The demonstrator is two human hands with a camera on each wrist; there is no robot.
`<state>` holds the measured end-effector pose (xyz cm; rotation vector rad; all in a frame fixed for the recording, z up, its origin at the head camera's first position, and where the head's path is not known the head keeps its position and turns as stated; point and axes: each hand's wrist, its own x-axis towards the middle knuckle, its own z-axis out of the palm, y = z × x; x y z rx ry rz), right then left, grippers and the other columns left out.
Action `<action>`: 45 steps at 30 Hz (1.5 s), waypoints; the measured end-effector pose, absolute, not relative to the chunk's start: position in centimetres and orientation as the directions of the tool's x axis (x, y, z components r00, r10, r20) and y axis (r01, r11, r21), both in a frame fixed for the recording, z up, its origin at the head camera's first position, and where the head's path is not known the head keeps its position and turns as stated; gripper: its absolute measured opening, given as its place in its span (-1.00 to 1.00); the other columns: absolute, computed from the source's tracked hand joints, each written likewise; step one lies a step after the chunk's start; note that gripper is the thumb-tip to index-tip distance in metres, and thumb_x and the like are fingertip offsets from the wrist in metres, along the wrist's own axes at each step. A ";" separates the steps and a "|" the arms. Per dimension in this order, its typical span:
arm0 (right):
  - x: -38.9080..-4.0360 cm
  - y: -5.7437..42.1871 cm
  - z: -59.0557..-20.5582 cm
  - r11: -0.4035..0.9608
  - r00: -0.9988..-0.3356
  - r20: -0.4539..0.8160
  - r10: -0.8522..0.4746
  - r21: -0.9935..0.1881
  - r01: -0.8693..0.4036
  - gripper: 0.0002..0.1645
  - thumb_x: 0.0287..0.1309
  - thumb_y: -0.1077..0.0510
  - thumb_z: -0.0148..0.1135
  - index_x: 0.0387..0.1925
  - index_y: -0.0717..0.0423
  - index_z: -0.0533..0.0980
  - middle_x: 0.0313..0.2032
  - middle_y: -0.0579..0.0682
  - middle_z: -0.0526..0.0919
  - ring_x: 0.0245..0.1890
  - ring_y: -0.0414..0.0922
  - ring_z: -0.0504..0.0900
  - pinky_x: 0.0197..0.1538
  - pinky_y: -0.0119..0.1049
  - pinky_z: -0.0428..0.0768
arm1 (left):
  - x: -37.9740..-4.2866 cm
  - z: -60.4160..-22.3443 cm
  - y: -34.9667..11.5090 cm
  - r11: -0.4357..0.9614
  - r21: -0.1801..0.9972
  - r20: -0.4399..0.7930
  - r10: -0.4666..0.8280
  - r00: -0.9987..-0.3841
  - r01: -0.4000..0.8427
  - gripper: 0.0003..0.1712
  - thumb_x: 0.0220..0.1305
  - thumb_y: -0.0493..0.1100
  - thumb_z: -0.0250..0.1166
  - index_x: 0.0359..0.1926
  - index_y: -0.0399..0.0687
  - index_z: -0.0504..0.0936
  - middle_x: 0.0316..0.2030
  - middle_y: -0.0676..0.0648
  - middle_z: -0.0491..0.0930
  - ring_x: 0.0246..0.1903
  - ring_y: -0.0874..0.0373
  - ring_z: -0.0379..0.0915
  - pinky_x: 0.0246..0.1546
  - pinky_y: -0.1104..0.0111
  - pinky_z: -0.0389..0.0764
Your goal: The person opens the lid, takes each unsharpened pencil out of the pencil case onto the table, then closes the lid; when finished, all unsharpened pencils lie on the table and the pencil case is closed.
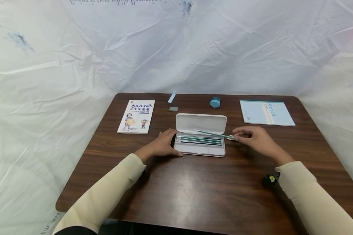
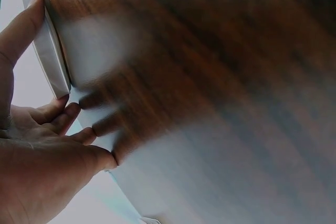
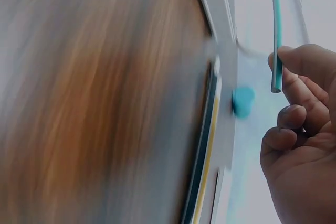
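Note:
A white pencil case (image 1: 200,148) lies open on the brown table (image 1: 194,189), lid back, with several teal pencils (image 1: 200,140) in its tray. My left hand (image 1: 164,143) rests against the case's left end (image 2: 50,51), thumb along its front edge and fingers loosely curled on the table. My right hand (image 1: 254,138) pinches one end of a teal pencil (image 1: 213,133) that slants over the case's right side. The right wrist view shows that pencil (image 3: 276,30) held between thumb and fingers.
A children's book (image 1: 136,116) lies at the back left. A small grey eraser (image 1: 173,109) and a white strip (image 1: 171,98) sit behind the case. A blue round sharpener (image 1: 215,102) and a pale notebook (image 1: 266,113) lie at the back right. White sheeting surrounds the table.

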<state>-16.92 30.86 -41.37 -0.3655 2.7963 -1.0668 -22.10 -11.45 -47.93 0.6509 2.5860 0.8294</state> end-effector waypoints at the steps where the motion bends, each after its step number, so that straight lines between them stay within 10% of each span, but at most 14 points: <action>1: -16.5 31.7 -41.3 0.725 -0.968 -0.036 -0.250 -0.670 -0.162 -0.65 0.59 0.07 0.39 0.25 0.11 0.74 -0.05 0.01 0.89 -0.18 -0.22 0.68 -0.16 -0.38 0.63 | -22.1 -48.0 -11.5 0.722 0.614 -0.179 0.521 -0.835 0.319 0.25 0.13 0.26 0.73 0.67 -0.08 0.33 0.67 -0.20 0.33 0.80 -0.26 -0.08 0.73 -0.43 -0.17; 20: -9.6 42.2 -43.7 0.797 -0.988 -0.133 -0.085 -0.604 0.013 -0.59 0.59 0.03 0.39 0.23 0.23 0.73 0.02 0.10 0.86 -0.19 -0.51 0.58 -0.21 -0.59 0.55 | -21.9 -47.5 -11.7 0.694 0.640 -0.154 0.536 -0.830 0.330 0.29 0.05 0.36 0.75 0.65 -0.08 0.38 0.64 -0.22 0.38 0.79 -0.31 -0.07 0.70 -0.47 -0.17; 45: -11.2 40.3 -42.5 0.806 -0.984 -0.108 -0.142 -0.590 -0.052 -0.60 0.58 0.06 0.40 0.26 0.19 0.70 -0.03 0.03 0.90 -0.19 -0.45 0.65 -0.19 -0.49 0.60 | -22.3 -48.3 -11.8 0.680 0.650 -0.136 0.543 -0.829 0.339 0.22 0.09 0.31 0.74 0.63 -0.04 0.39 0.63 -0.19 0.41 0.79 -0.30 -0.06 0.68 -0.51 -0.15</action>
